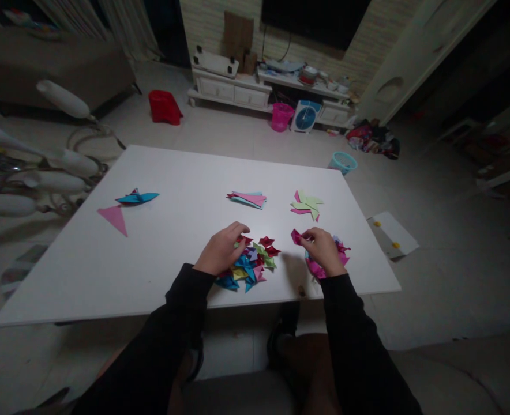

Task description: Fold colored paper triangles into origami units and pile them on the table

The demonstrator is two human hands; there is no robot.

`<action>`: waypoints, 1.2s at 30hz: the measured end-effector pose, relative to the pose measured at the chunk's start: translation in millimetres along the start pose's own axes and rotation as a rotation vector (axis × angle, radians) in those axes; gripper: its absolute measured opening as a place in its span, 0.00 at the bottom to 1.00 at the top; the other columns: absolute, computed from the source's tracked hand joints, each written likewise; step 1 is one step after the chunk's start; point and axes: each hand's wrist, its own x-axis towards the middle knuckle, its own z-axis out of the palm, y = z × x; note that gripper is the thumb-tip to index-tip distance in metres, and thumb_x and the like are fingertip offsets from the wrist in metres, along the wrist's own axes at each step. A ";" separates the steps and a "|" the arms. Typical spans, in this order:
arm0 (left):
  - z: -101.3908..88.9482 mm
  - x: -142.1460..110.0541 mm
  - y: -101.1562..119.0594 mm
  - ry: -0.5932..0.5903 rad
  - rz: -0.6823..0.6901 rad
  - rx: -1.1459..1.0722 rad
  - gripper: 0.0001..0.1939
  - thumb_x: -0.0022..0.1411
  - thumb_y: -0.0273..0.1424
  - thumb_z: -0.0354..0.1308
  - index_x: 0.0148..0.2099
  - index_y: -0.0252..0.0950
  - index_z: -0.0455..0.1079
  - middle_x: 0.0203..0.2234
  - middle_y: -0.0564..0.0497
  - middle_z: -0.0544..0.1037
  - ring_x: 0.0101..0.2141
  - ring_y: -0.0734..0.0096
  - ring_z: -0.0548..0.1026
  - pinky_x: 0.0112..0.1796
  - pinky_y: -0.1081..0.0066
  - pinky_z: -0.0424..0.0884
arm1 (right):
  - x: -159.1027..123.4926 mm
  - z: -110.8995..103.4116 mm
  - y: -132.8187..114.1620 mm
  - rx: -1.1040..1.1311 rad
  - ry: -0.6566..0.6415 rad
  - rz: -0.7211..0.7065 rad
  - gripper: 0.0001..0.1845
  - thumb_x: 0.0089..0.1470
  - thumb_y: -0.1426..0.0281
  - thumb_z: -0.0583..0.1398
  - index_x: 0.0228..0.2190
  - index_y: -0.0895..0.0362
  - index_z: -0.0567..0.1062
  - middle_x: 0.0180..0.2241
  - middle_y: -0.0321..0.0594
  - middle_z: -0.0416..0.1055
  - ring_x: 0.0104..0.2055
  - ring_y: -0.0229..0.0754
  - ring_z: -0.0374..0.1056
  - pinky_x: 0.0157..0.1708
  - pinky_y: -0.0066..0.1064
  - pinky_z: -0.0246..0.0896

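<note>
My right hand (322, 249) pinches a small magenta folded paper piece (296, 236) between thumb and fingers, just above the white table. Under and beside that hand lies a group of folded papers (315, 268), mostly magenta, partly hidden by it. My left hand (224, 249) is at the upper left of a pile of small folded papers (247, 270) in blue, red, green, yellow and pink. Its thumb and forefinger are apart, beside a red folded piece (247, 240); whether they touch it is unclear.
Farther back on the white table (186, 184) lie a stack of pink and light-blue folded strips (248, 199) and a green-and-pink pinwheel-like paper shape (307, 205). To the left are a blue folded paper (138, 197) and a pink paper triangle (115, 219). A turquoise basket (342, 161) stands beyond the table.
</note>
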 end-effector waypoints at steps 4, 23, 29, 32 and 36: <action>-5.6 0.3 -6.4 0.078 -0.069 -0.029 0.09 0.63 0.23 0.51 0.45 0.37 0.67 0.39 0.48 0.75 0.37 0.66 0.76 0.41 0.65 0.71 | 7.2 19.6 -33.9 -0.017 -0.053 -0.113 0.07 0.57 0.68 0.62 0.29 0.56 0.79 0.35 0.42 0.75 0.42 0.45 0.68 0.43 0.34 0.57; -34.7 -14.8 -22.6 0.108 -0.139 -0.054 0.09 0.61 0.22 0.52 0.43 0.36 0.67 0.37 0.49 0.75 0.35 0.68 0.75 0.39 0.65 0.71 | 37.7 102.4 -108.7 -0.295 -0.152 -0.078 0.16 0.65 0.68 0.53 0.37 0.55 0.80 0.42 0.47 0.73 0.47 0.49 0.62 0.41 0.36 0.54; -38.8 -16.3 -28.7 0.112 -0.157 -0.051 0.09 0.61 0.22 0.52 0.43 0.37 0.68 0.38 0.49 0.75 0.35 0.68 0.75 0.39 0.66 0.71 | 35.5 103.6 -106.4 -0.275 -0.238 -0.106 0.13 0.62 0.69 0.55 0.37 0.55 0.81 0.44 0.47 0.73 0.49 0.48 0.62 0.41 0.35 0.56; -39.1 -16.3 -29.8 0.107 -0.159 -0.044 0.09 0.61 0.23 0.52 0.42 0.37 0.68 0.38 0.49 0.75 0.35 0.68 0.75 0.39 0.65 0.71 | 34.4 98.2 -105.4 -0.256 -0.250 -0.129 0.11 0.60 0.68 0.57 0.37 0.55 0.80 0.44 0.46 0.74 0.49 0.48 0.63 0.42 0.34 0.56; -39.1 -17.2 -32.8 0.083 -0.169 -0.032 0.08 0.61 0.24 0.52 0.42 0.37 0.68 0.37 0.49 0.76 0.35 0.67 0.75 0.40 0.65 0.71 | 33.5 87.4 -102.7 -0.190 -0.204 -0.140 0.12 0.59 0.67 0.58 0.42 0.55 0.79 0.44 0.45 0.75 0.48 0.48 0.64 0.44 0.35 0.57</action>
